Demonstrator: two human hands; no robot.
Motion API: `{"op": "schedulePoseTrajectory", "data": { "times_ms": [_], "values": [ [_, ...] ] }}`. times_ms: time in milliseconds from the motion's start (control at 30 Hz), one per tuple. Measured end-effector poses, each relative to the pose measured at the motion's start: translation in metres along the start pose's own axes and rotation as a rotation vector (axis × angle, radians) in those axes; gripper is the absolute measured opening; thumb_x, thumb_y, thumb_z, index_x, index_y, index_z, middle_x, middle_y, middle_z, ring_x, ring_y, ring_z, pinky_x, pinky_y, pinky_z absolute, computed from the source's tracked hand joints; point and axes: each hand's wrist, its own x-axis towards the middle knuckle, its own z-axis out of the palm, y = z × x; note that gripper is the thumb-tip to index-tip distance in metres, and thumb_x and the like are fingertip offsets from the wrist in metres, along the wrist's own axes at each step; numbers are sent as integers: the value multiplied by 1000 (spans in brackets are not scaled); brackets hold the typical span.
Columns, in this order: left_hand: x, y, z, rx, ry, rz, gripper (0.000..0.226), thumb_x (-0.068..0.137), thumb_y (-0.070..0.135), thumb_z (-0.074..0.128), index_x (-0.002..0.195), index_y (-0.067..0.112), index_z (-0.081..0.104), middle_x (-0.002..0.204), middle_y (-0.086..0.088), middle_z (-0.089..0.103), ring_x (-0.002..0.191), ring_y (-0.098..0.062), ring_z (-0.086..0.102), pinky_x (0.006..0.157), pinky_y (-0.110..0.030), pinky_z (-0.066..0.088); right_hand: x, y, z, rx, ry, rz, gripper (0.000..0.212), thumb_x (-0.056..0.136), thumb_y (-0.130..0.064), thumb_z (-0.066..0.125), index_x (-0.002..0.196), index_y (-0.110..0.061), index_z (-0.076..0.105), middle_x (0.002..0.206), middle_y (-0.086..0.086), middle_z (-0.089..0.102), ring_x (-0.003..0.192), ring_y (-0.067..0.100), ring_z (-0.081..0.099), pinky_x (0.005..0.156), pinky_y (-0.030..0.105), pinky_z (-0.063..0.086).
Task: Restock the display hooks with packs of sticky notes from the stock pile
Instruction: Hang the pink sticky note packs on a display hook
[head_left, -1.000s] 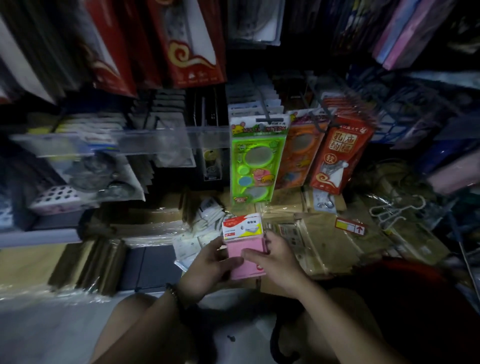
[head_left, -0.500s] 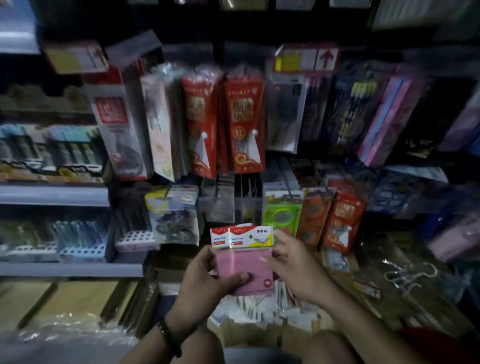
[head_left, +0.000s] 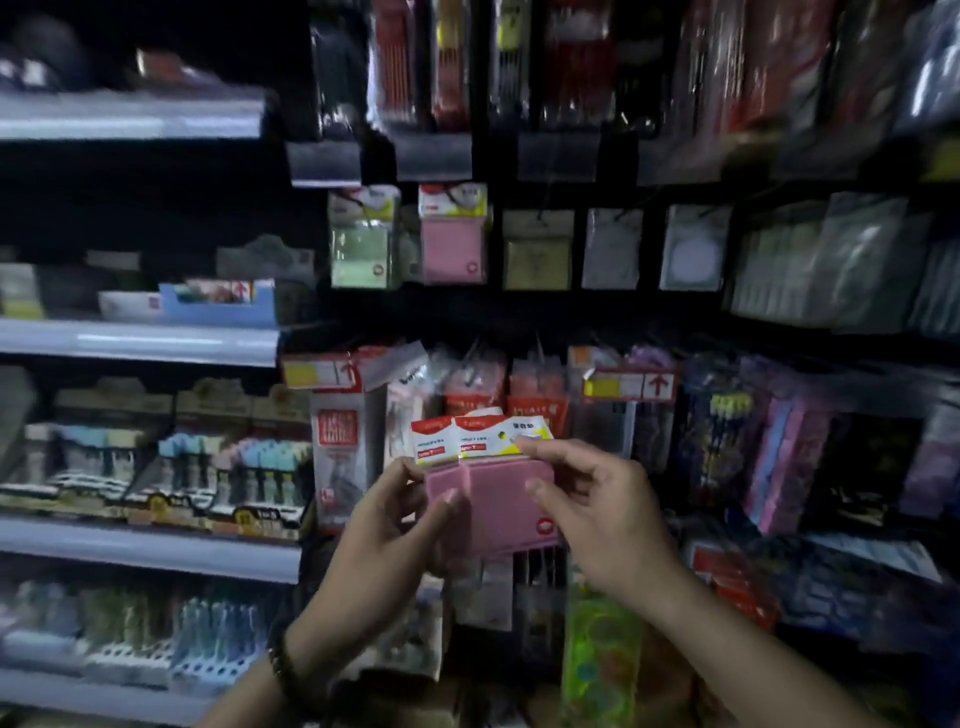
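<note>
The left hand gripped the pink packs before the display, thumb curled across their front. The right hand pinched the front pack's right edge. Fingers hid the packs' lower left corner, and blur smeared the labels.

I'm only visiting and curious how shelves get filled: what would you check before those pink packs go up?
1. Left hand grips the pink packs: ok.
2. Right hand pinches the front header card: ok.
3. Matching spot found, a hanging pink pack is straight ahead: ok.
4. Held packs level with it: not ok, they are well below.
5. Header hole open and untorn: cannot tell, too blurred.
6. Room left in front of the hanging pack: cannot tell.
</note>
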Motion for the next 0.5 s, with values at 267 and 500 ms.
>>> {"op": "schedulePoseTrajectory", "data": {
  "times_ms": [267, 500],
  "values": [
    [71, 61, -57, 115, 168, 163, 19, 100, 23, 74, 110, 12, 63, 107, -13, 79, 91, -30, 79, 60, -44, 63, 102, -42, 0, -49, 87, -193, 38, 95, 2, 74, 126, -20, 79, 123, -16, 77, 115, 2, 72, 103, 37, 60],
    [113, 89, -82, 255, 261, 279, 19, 101, 22, 69, 116, 22, 59, 102, -4, 80, 83, -22, 80, 52, -31, 61, 175, -51, 15, -161, 190, -335, 36, 92, -4, 79, 123, -22, 80, 119, -21, 74, 114, -7, 68, 103, 20, 54]
  ]
}}
